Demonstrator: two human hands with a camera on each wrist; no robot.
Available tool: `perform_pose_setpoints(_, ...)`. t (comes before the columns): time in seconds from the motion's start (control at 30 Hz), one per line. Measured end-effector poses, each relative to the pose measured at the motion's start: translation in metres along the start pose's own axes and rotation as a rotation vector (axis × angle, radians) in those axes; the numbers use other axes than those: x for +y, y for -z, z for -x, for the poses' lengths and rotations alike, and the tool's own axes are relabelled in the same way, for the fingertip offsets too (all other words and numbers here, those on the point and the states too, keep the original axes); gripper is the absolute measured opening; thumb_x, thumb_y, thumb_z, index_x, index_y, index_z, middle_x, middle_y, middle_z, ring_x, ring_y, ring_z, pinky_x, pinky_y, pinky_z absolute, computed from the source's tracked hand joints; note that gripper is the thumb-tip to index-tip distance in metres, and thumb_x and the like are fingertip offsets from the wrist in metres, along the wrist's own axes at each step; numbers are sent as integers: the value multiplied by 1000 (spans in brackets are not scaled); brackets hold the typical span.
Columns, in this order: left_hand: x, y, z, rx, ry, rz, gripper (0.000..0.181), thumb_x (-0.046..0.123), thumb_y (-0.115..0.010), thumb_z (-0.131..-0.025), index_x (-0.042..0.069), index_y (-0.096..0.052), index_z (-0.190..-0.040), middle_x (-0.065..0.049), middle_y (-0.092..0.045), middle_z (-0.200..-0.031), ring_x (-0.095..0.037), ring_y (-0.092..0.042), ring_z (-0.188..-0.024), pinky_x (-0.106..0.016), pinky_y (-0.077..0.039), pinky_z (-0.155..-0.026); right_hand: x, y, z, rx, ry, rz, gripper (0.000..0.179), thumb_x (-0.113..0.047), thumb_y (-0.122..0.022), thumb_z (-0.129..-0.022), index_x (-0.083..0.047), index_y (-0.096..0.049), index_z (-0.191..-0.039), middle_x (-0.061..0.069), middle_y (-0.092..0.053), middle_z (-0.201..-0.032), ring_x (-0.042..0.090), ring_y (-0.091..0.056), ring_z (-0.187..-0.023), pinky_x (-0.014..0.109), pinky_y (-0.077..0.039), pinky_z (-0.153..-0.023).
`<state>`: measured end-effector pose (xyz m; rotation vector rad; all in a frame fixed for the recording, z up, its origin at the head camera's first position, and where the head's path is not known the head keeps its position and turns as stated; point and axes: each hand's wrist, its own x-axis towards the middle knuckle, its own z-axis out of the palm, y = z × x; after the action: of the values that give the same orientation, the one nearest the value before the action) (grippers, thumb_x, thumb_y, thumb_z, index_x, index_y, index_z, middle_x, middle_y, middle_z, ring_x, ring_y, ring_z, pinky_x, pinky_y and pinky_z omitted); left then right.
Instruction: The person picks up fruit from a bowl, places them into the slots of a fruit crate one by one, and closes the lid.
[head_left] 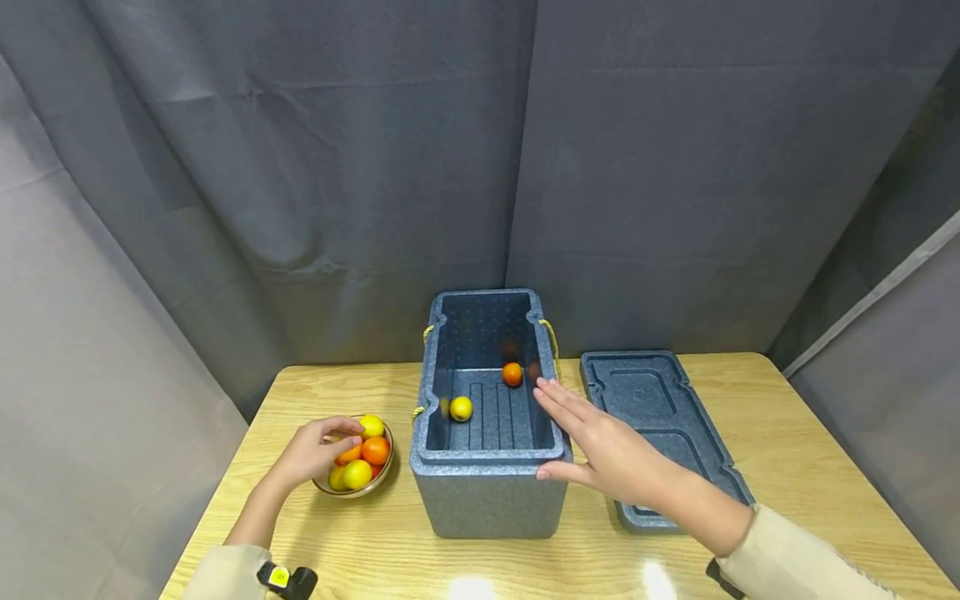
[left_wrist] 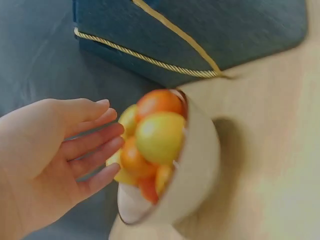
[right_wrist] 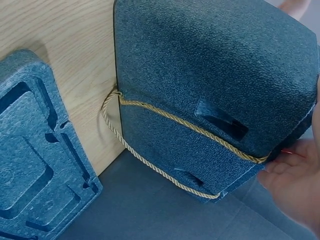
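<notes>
My left hand (head_left: 311, 452) hovers at the left side of a bowl (left_wrist: 200, 170) heaped with yellow and orange fruit, its fingers loosely bent and nothing in them. In the left wrist view the fingertips (left_wrist: 114, 142) come right up to a yellow fruit (left_wrist: 160, 136) and the orange ones around it. A grey foam box (head_left: 491, 504) stands open in the middle of the table. Inside, on its ribbed floor, lie one yellow fruit (head_left: 461, 408) and one orange fruit (head_left: 512, 374). My right hand (head_left: 603, 442) rests on the box's right rim with straight fingers and the thumb spread toward the front.
To the right of the box, its grey lid (head_left: 637, 392) lies flat on the wooden table (head_left: 750, 417). Yellow rope handles (right_wrist: 185, 123) hang on the box's sides. Grey curtains (head_left: 375, 167) close off the back and both sides.
</notes>
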<state>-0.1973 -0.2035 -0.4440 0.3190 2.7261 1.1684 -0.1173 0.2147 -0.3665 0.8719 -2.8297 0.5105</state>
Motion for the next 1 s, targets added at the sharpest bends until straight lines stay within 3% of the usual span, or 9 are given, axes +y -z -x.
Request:
perform_pose_setpoints(0.3,-9,-1,13,16,35,19,23,18,-66,-90,5,-68,-109,-16,-67,-114,-20,-67,-88,-22,-53,-71,0,1,0,9,3,1,90,-62,-59,-82,-11,-30,-151,6,-27,-160,29,-33,-145,46,-44,-106)
perform_pose_setpoints(0.53,-9,-3,16,23,-44,-79,17,14,-68,-88,9,-70,-104,-9,-66,-110,-22,-61,-96,-24,-51,-75,0,1,0,6,4,-8,90,-62,-59,-82,-12,-30,-151,4,-26,-160,28,-32,-145,46,-43,-107)
perform_pose_setpoints(0.63,-9,-5,17,26,-49,-99,15,14,-69,-87,10,-70,-101,-5,-65,-106,-23,-59,-99,-24,-50,-75,0,1,0,7,4,-12,90,-61,-60,-82,-12,-30,-151,5,-26,-160,28,-32,-145,47,-43,-107)
perform_pose_setpoints(0.8,-7,-7,17,-7,-49,-88,16,14,-70,-86,9,-70,-101,-4,-64,-101,-19,-57,-92,-21,-48,-69,-1,1,0,21,15,-10,90,-59,-62,-82,-10,-31,-150,8,-28,-159,30,-33,-144,47,-44,-106)
perform_pose_setpoints(1.0,-7,-13,19,-86,-99,-116,21,16,-72,-84,6,-69,-102,-4,-68,-95,-14,-57,-84,-20,-47,-67,-1,0,1,20,11,-19,90,-59,-62,-82,-11,-31,-151,8,-29,-159,29,-33,-144,46,-45,-105)
